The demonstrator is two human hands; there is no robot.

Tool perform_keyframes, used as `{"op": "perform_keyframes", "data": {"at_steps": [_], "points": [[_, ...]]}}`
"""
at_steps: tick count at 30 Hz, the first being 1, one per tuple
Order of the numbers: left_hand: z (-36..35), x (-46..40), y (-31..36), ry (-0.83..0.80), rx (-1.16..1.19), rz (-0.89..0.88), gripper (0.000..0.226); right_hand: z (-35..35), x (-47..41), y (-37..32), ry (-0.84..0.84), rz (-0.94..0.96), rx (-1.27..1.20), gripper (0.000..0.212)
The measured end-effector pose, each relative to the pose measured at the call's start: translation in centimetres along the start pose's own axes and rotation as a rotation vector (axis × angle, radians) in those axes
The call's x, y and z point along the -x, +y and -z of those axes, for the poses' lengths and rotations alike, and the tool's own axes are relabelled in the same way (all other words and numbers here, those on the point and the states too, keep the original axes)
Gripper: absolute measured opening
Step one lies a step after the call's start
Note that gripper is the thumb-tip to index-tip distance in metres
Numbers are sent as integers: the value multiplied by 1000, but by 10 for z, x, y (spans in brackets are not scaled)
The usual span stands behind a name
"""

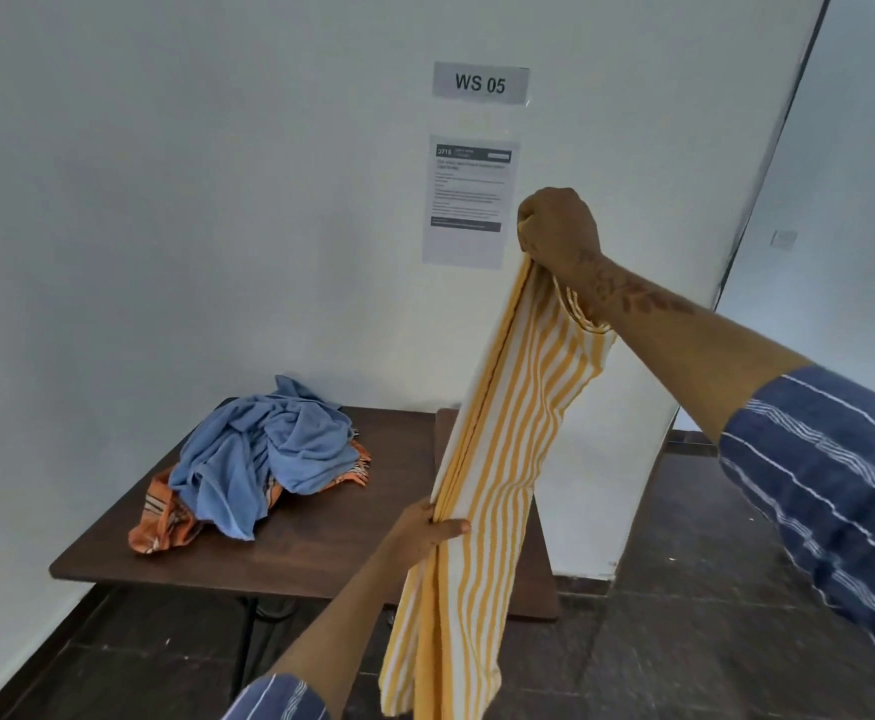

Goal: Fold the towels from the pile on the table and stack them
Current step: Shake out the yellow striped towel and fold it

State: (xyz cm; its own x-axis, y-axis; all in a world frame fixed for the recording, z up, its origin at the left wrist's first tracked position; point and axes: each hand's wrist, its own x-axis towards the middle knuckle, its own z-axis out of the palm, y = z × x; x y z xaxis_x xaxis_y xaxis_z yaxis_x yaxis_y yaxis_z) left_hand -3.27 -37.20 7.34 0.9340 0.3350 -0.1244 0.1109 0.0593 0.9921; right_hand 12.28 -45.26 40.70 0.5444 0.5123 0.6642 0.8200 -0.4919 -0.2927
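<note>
Yellow-and-white striped towel [498, 449] hangs lengthwise in the air, doubled along its length, in front of the right end of the dark wooden table [321, 553]. The right hand [560, 228] is raised well above the table, its grip a tight fist closed round the towel's top end. The left hand [425, 527] is lower, level with the table's near edge, its grip pinching the towel's folded left edge between thumb and fingers; the towel's tail hangs below it. On the left part of the table lies the pile: a crumpled blue towel [264, 449] on top of an orange patterned towel [165, 522].
</note>
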Motion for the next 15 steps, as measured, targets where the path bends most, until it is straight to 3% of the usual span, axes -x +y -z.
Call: {"op": "perform_keyframes", "data": {"at_steps": [3, 6, 9, 11, 13, 15], "points": [[15, -13, -5, -82, -10, 71, 26, -16, -10, -3, 9, -4, 36, 26], [40, -20, -16, 138, -122, 56, 29, -29, -17, -3, 20, -1, 41, 27], [68, -20, -23, 308, -457, 67, 20, -38, -24, 2, 16, -20, -4, 20], [85, -17, -24, 374, -574, 40, 38, -41, -28, 6, 13, -34, -47, 19], [104, -16, -25, 454, -470, -6, 45, -46, -30, 12, 22, -53, -107, 26], [118, -14, -19, 594, -219, 6, 36, -54, -34, 20, 35, -85, -144, 32]]}}
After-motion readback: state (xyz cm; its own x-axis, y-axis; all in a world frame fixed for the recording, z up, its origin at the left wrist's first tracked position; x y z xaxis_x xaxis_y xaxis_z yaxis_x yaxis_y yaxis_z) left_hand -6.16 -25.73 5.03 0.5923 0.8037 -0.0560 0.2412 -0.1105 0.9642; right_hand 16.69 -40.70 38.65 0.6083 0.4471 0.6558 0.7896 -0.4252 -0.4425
